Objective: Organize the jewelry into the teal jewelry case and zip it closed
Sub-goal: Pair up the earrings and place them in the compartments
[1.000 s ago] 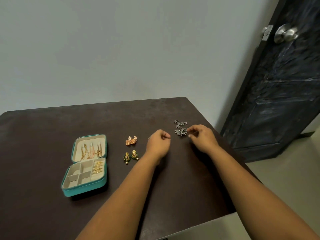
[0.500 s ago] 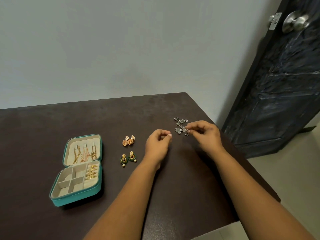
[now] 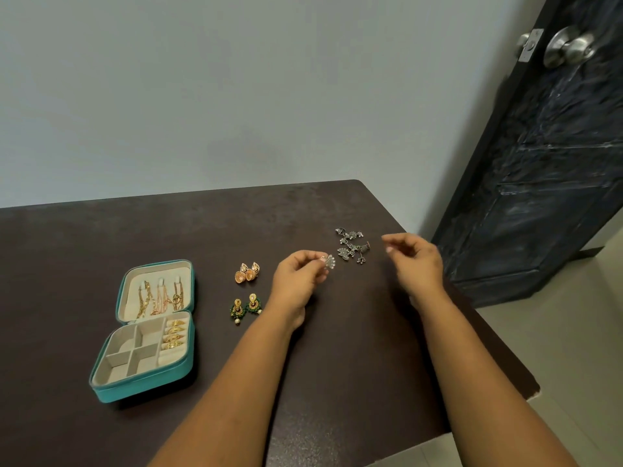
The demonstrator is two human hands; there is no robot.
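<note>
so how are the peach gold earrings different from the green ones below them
The peach-gold dome earrings are rosy and rounded, and lie touching; the green-and-gold drop earrings have dark green edging and sit slightly apart. One green earring shows a hanging pale bead; the peach pair shows none. Both pairs lie loose on the dark brown table, outside the case.

this looks like a room in a home, most likely a bedroom or a small private room. a plain pale blue-grey wall [image 3: 236, 89] fills the upper left and middle of the frame, bare and painted. at the upper right stands a dark panelled door [image 3: 546, 170] with a round metal knob [image 3: 569, 45], the household kind. the floor [image 3: 573, 348] at the lower right is light tile. a dark brown desk [image 3: 84, 237] pushed against the wall carries personal things: a teal jewelry case [image 3: 148, 382] lying open and loose earrings, fitting a domestic setting.
</note>
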